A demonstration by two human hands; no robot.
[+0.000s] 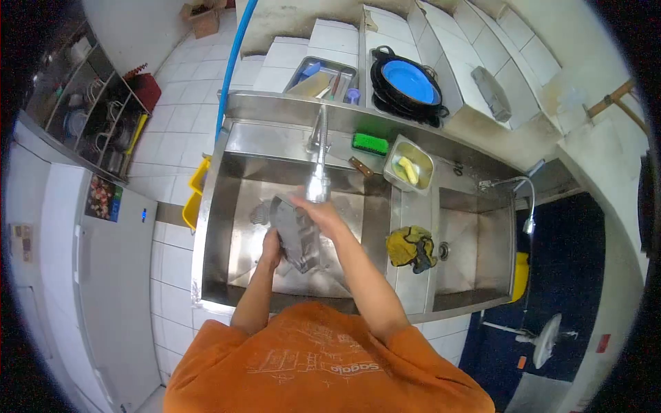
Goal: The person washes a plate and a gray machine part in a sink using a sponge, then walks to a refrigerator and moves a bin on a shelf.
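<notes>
Over the large steel sink basin [237, 265], both hands are on a limp grey cloth-like piece [297, 237] with folds in it. My left hand [272, 249] grips its left side, the fingers partly hidden behind it. At its upper right edge, my right hand [320, 217] is closed on it, just under the faucet's spray head [317, 188]. Whether water runs cannot be made out. A small ribbed, greyish thing [259, 213] lies on the basin floor left of the cloth.
Behind the basin are a green scrub brush [370, 143], a wooden-handled tool [360, 166] and a steel container [421, 157] with yellow pieces. A yellow-and-black cloth [412, 248] lies between the basins. Black pans [385, 86] with a blue plate [407, 79] stand on the ledge.
</notes>
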